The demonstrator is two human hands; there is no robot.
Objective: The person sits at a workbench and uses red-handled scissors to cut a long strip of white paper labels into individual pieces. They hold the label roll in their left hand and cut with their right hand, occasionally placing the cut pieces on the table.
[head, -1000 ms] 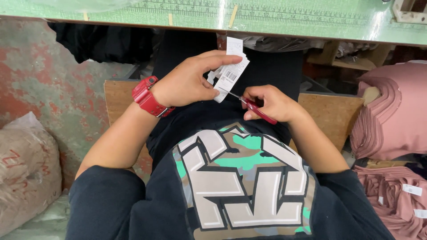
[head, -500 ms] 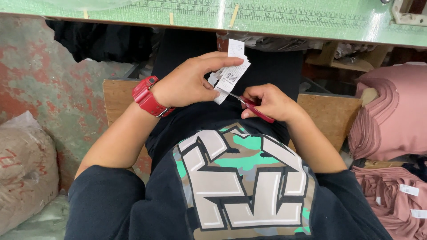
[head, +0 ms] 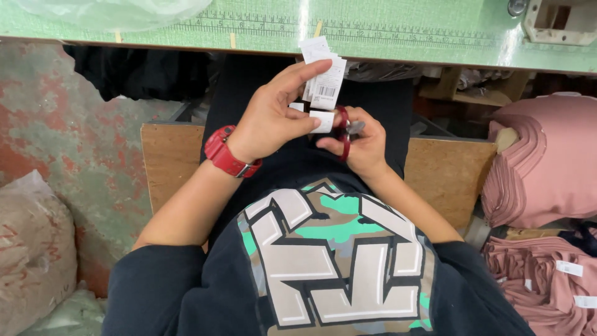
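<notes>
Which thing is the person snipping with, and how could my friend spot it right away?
Start at the long green table edge on top, then drop to the two hands over the lap. The right hand grips small red-handled metal snips, beside white paper tags pinched by the left hand. Nothing else there has red loops.

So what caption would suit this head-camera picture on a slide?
Left hand holds white tags while right hand grips red snips below a green table.
</notes>
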